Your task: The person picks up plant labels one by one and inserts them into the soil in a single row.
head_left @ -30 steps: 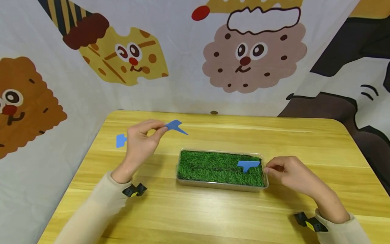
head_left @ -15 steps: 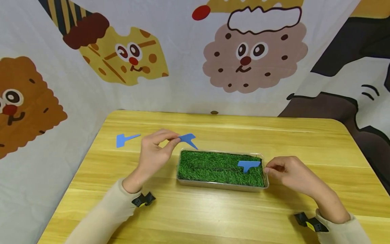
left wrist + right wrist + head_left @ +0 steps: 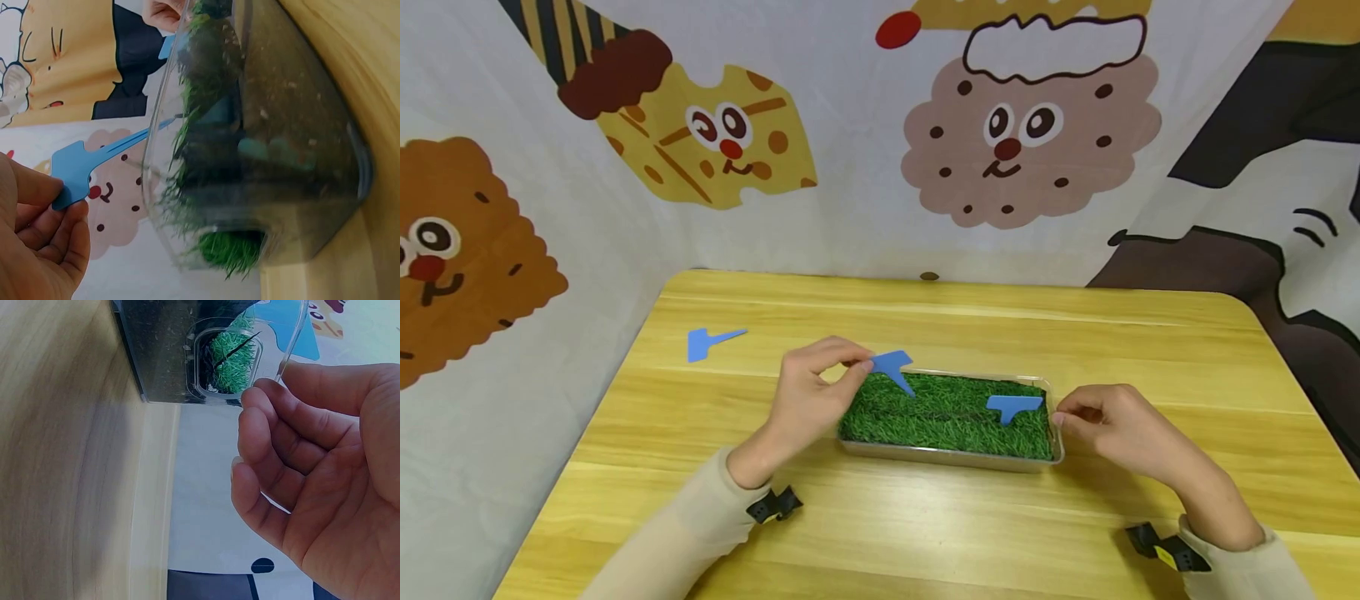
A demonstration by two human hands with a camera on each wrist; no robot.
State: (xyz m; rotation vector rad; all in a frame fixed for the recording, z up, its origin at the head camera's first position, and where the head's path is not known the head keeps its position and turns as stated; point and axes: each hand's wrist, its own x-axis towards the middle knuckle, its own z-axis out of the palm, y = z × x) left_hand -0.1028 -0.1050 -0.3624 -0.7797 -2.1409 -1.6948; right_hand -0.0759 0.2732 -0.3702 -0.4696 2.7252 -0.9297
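My left hand [image 3: 811,398] pinches the head of a blue T-shaped plant label [image 3: 891,362] between thumb and fingers. Its pointed stem slants down to the right, over the left part of the artificial grass [image 3: 940,429]. That grass fills a clear plastic box [image 3: 951,457]; in the left wrist view, brown soil-like filling shows through the box wall [image 3: 281,112]. A second blue plant label [image 3: 1015,403] stands in the grass near the right end. My right hand [image 3: 1120,427] pinches the box's right rim, thumb and index finger meeting there in the right wrist view.
A third blue plant label [image 3: 698,345] lies flat at the back left of the wooden table [image 3: 970,533]. Behind the table hangs a white cloth [image 3: 850,225] printed with cartoon biscuits and cheese.
My left hand has carried its plant label right and toward me, from behind the box to over the grass. The lying label has come fully into sight. The right hand keeps its place.
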